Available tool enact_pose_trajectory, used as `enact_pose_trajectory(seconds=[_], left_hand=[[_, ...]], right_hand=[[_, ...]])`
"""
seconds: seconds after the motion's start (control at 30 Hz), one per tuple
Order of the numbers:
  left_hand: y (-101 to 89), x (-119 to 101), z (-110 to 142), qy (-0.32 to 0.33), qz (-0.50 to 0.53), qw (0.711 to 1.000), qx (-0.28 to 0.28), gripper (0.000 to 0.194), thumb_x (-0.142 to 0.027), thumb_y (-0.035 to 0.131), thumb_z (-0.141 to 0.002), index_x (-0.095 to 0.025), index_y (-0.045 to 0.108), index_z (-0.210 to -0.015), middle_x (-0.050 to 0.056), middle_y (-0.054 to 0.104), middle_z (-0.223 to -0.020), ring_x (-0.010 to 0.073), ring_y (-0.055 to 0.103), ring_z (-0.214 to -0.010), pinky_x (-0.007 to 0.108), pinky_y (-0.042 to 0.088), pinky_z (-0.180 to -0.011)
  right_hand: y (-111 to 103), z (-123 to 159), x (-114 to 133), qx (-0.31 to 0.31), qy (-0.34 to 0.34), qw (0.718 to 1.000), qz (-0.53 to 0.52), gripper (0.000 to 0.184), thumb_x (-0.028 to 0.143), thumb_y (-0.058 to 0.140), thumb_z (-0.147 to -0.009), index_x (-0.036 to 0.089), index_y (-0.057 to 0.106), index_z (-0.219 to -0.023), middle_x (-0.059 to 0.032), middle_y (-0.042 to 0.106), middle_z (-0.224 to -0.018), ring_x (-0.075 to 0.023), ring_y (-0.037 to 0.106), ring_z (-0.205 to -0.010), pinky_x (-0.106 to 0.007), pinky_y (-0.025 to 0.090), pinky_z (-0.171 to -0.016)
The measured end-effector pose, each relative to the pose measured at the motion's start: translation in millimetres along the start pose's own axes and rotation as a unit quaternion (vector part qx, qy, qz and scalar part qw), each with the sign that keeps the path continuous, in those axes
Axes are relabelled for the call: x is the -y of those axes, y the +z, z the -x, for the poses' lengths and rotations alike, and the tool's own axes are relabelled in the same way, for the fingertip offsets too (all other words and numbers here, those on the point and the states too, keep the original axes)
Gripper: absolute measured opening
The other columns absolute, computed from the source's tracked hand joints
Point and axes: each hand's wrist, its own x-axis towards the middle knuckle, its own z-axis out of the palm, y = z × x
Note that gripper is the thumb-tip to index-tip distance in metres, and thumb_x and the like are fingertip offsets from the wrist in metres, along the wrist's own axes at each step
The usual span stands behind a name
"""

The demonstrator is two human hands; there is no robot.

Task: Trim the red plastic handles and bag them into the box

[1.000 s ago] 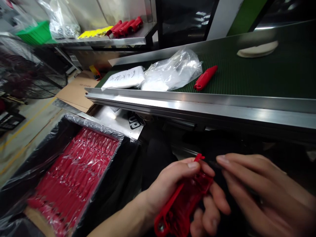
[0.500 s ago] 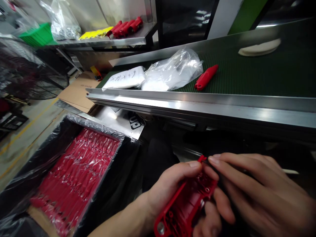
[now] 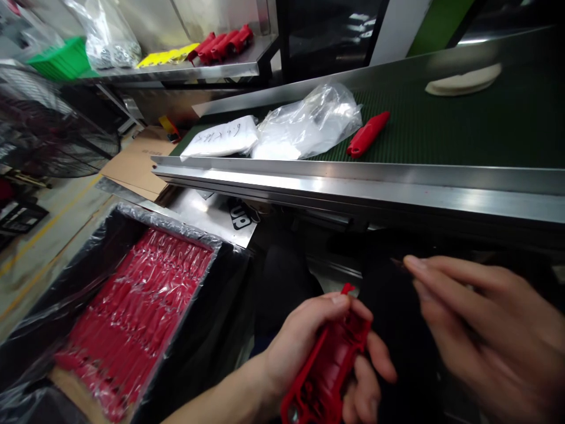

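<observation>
My left hand is wrapped round a red plastic housing half, its hollow, ribbed inside turned up towards me. A small forked red tip sticks out past my left thumb and forefinger. To the right, apart from the housing, my right hand is closed in a pinch of thumb and forefinger. Something thin and dark shows at those fingertips, too small and blurred to name. Both hands are low in the view, above dark-clothed legs.
A box lined with clear plastic holds rows of red housings at left. Ahead runs a green conveyor belt with a metal edge, carrying plastic bags, a red housing and a pale curved piece. More red housings lie on a shelf.
My right hand has moved away to the right from the housing's tip, fingers still pinched. My left hand and the housing have shifted slightly left and down.
</observation>
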Motion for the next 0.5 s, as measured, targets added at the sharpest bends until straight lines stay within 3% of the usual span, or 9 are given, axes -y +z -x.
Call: enact_pose_trajectory(seconds=[0.2, 0.4, 0.5], left_hand=[[2.6, -14.1, -0.2, 0.017, 0.008, 1.0, 0.016, 0.039, -0.049, 0.04, -0.094, -0.017, 0.059, -0.106, 0.012, 0.069, -0.085, 0.0178, 0.068, -0.057, 0.02, 0.053, -0.042], [22.6, -42.4, -13.2, 0.144, 0.011, 0.985, -0.093, 0.035, -0.038, 0.036, -0.099, -0.013, 0.061, -0.102, 0.011, 0.067, -0.086, 0.0136, 0.063, -0.058, 0.018, 0.051, -0.044], [28.9, -56.2, -20.0, 0.193, 0.018, 0.976, -0.098, 0.033, -0.036, 0.037, -0.098, -0.013, 0.061, -0.1, 0.011, 0.066, -0.084, 0.013, 0.06, -0.056, 0.018, 0.047, -0.043]], right_hand=[[4.7, 3.5, 11.1, -0.011, 0.025, 0.999, -0.042, 0.046, 0.008, 0.061, -0.087, 0.027, 0.061, -0.129, -0.0047, 0.065, -0.118, -0.0193, 0.065, -0.096, -0.033, 0.052, -0.081], [12.3, 16.5, 15.2, 0.038, -0.029, 0.995, -0.085, 0.048, 0.009, 0.063, -0.086, 0.029, 0.06, -0.129, -0.0023, 0.068, -0.113, -0.0176, 0.068, -0.093, -0.026, 0.056, -0.076], [15.9, 15.2, 36.3, 0.076, -0.018, 0.989, -0.123, 0.042, 0.004, 0.058, -0.087, 0.025, 0.062, -0.123, -0.0028, 0.067, -0.112, -0.017, 0.066, -0.095, -0.027, 0.055, -0.075]])
